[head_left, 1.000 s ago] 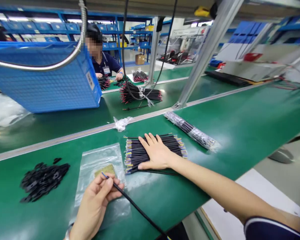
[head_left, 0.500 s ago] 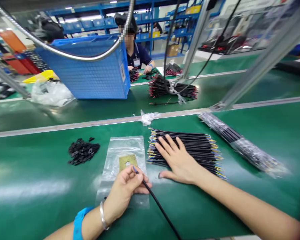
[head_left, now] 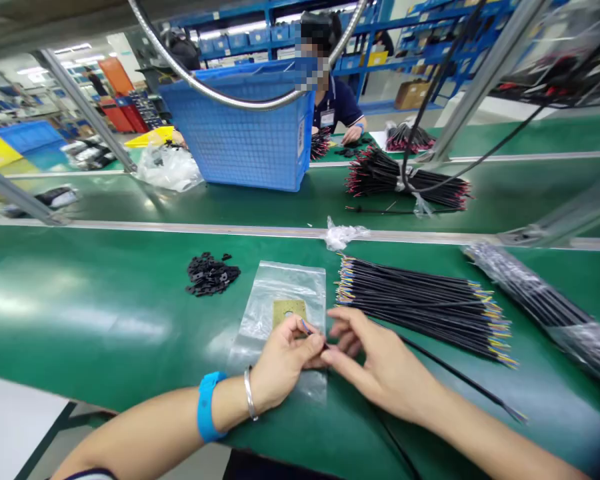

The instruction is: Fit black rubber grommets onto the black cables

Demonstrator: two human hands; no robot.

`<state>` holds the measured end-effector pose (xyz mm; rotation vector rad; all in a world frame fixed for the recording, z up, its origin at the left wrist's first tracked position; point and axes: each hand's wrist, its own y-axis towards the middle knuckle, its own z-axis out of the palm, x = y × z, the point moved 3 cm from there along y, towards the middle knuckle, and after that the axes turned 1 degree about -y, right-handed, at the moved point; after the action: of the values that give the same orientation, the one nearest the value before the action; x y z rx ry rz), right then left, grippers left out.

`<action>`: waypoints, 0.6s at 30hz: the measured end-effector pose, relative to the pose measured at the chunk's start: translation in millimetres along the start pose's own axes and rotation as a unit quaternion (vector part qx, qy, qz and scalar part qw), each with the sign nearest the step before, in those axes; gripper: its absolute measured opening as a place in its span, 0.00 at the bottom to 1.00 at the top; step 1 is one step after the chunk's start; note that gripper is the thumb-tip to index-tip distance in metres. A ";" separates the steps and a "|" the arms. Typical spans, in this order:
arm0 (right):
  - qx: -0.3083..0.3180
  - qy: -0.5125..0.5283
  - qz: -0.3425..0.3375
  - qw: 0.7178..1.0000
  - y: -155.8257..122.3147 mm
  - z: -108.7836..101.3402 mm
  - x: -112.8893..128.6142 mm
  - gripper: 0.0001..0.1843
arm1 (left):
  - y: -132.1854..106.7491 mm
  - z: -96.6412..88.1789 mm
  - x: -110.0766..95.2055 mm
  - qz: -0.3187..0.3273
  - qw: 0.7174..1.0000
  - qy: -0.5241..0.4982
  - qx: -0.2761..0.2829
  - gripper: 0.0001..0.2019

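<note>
My left hand (head_left: 293, 350) is closed in a pinch on a black cable, whose blue-wire end (head_left: 305, 326) sticks out above the fingertips. That cable runs down under the right hand toward the table's front edge. My right hand (head_left: 380, 363) is beside it, thumb and fingers apart, slightly blurred, the thumb close to the pinched cable. Under both hands lies a clear zip bag (head_left: 295, 283) with a yellowish card piece (head_left: 287, 311). Right of it lies a row of black cables (head_left: 420, 300) with coloured wire ends. A single loose cable (head_left: 465, 377) emerges from behind the right hand.
A pile of small black parts (head_left: 213, 275) is at left. A plastic-wrapped cable bundle (head_left: 545, 293) lies at right. Beyond the metal rail are crumpled plastic (head_left: 343, 235), a blue crate (head_left: 245, 140) and a tied cable bundle (head_left: 410, 180). A co-worker (head_left: 335, 100) sits opposite.
My right hand has left the row of cables and come to the left hand. One cable now lies apart in front of the row. The view has shifted left.
</note>
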<state>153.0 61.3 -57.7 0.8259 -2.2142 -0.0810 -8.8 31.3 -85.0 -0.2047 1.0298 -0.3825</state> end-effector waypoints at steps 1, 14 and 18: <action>0.025 0.034 0.018 0.999 -0.4 5.5 9.7 0.16 | 1.6 -0.5 -1.0 0.009 1.000 0.001 0.005 0.23; -0.046 -0.106 -0.096 0.989 -13.3 20.1 -17.9 0.09 | 8.4 -8.2 -41.7 0.262 0.805 0.532 0.012 0.05; -0.092 -0.168 -0.114 0.975 -15.8 26.0 -24.7 0.09 | 21.7 -33.6 -88.7 0.223 0.581 0.783 -0.020 0.09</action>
<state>156.3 58.3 -96.6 1.0182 -2.3640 -0.5672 -73.8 87.4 -39.0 0.5118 2.7965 0.0494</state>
